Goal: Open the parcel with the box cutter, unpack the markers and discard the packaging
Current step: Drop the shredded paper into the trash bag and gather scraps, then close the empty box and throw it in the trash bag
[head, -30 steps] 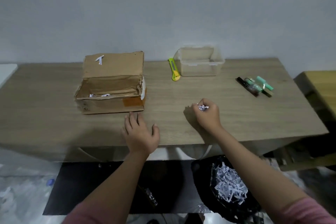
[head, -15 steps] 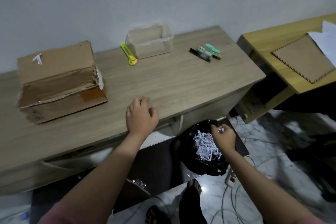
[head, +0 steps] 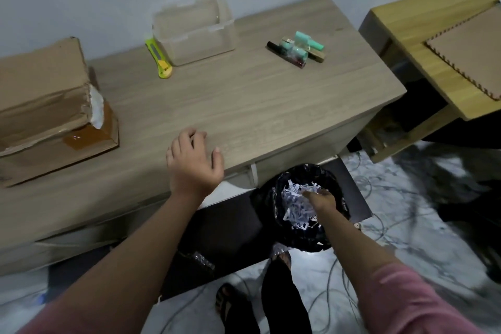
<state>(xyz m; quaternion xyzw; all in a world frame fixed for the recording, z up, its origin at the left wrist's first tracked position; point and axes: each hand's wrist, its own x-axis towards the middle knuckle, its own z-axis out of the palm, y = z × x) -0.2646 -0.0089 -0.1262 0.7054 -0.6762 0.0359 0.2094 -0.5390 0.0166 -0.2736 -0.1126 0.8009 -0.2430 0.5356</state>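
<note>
The wood-grain bench (head: 244, 106) is the landmark. At its left end sits the torn, creased cardboard parcel (head: 46, 106), flap raised. Below its front edge stands a round bin (head: 336, 236) lined in glossy black plastic, holding white shredded paper (head: 295, 206). A clear box (head: 195, 30) stands at the back, the yellow-green cutter (head: 160, 59) just left of it. Mint-capped markers (head: 298, 50) lie toward the right end. The left hand (head: 193, 163) rests near the front edge, loosely curled, holding nothing. The right hand (head: 320, 199) reaches into the bin; its grip is hidden.

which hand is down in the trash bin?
The right hand, reaching into the black-lined bin over shredded paper. The left hand rests on the table edge.
</note>
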